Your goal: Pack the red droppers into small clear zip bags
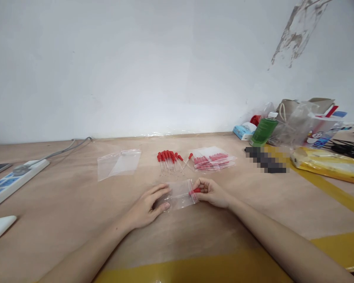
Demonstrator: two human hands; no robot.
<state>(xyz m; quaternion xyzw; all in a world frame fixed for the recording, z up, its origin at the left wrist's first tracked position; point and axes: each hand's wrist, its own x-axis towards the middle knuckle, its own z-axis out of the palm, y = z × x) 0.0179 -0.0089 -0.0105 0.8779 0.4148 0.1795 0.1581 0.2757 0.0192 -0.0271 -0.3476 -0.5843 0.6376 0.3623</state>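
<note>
A clear zip bag (179, 201) is stretched flat just above or on the table in front of me. My left hand (149, 206) grips its left end, thumb below and fingers above. At the bag's zip end, my right hand (212, 192) pinches a dropper by its red rubber bulb (196, 190); the thin tube appears to lie inside the bag, though it is hard to make out. Beyond the bag lies a bunch of droppers (168, 157) with red bulbs and slim clear tubes. To their right, filled bags (214, 159) of red-bulbed droppers are piled up.
Flat clear bags (125, 163) lie at left, near a white power strip (20, 181) and a white object (1, 228). At right stand a green bottle (264, 129), a blue tissue pack (243, 131) and a yellow packet (327, 163). A wall rises behind the table.
</note>
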